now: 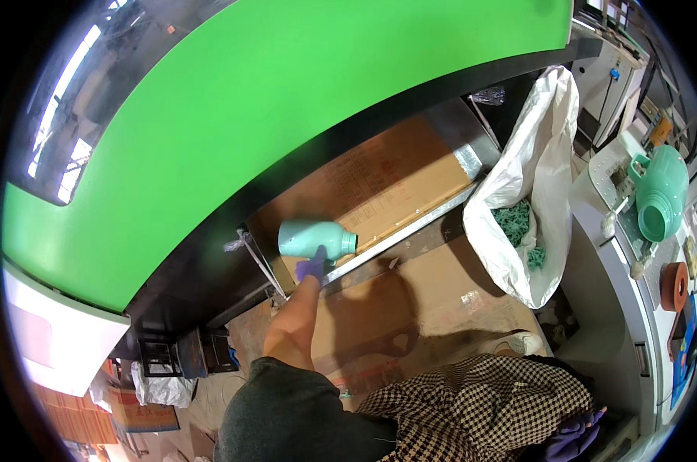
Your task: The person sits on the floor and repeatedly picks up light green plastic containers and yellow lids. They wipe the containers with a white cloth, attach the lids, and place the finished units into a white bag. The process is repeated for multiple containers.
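My left hand (310, 267), in a purple glove, reaches forward and grips a teal plastic jug (306, 238) from its near side, apparently by the handle. The jug lies sideways with its dark open mouth pointing right. It is over the cardboard-lined tray (387, 171) under the green machine. Low at the right, beside my checked apron (472, 400), hangs my right hand (573, 436), also gloved in purple. Its fingers show partly, loosely apart, with nothing visible in them.
A white sack (545, 146) holding green plastic scraps (514, 222) stands right of the tray. Beyond it, a white worktable (626, 254) carries another teal jug (663, 189) and a brown tape roll (673, 286). The green machine panel (302, 85) curves overhead. Flattened cardboard (433, 300) covers the floor.
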`<control>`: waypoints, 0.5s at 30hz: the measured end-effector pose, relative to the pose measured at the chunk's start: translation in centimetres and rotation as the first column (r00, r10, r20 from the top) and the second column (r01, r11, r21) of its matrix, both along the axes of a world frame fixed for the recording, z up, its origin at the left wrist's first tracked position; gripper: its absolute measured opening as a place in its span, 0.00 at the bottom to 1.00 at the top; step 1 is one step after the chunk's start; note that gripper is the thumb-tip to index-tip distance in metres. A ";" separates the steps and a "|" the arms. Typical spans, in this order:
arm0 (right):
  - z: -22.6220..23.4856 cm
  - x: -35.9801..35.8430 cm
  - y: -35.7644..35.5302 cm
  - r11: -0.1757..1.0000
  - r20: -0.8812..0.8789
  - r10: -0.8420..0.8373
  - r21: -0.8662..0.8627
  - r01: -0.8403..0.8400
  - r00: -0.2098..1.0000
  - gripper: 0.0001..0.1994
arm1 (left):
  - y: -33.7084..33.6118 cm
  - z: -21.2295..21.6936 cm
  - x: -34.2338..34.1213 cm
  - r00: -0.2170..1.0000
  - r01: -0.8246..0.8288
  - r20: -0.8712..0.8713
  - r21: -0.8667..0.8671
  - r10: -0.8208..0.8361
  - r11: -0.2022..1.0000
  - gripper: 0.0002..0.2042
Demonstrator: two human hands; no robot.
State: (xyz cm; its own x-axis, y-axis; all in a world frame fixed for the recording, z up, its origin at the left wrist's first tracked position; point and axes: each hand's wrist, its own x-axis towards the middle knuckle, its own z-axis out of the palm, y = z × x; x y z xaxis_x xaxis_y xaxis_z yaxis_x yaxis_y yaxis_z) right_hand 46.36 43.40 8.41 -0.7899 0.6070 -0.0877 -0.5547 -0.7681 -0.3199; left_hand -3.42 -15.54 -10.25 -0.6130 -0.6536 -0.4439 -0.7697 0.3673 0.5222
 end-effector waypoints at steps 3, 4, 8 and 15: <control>-0.5 -0.6 0.5 0.999 0.033 0.008 -0.043 -0.007 0.999 0.19 | -5.0 -5.9 -1.8 0.995 0.060 -0.089 0.076 -0.053 0.995 0.63; -0.4 -0.7 0.5 0.999 0.051 0.001 -0.036 0.001 0.999 0.18 | -5.2 -6.4 -2.5 0.989 0.092 -0.124 0.109 -0.079 0.990 0.63; -3.1 2.3 1.0 0.990 -0.120 -0.004 0.137 0.020 0.993 0.26 | -1.3 -7.5 -7.9 0.982 0.021 -0.179 0.425 0.061 0.905 0.49; -2.1 -1.4 -0.3 0.994 -0.138 -0.020 0.105 0.034 0.990 0.24 | 0.1 -6.3 -9.2 0.922 0.031 -0.179 0.918 0.343 0.396 0.37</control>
State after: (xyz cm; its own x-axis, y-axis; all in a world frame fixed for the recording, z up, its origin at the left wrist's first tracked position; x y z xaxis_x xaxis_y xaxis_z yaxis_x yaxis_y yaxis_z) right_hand 44.95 43.06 6.27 -0.7732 0.6282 0.0865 -0.6188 -0.7178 -0.3191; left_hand -12.65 -15.41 -16.59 -0.7565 -0.0904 -0.6478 -0.4975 -0.5633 0.6597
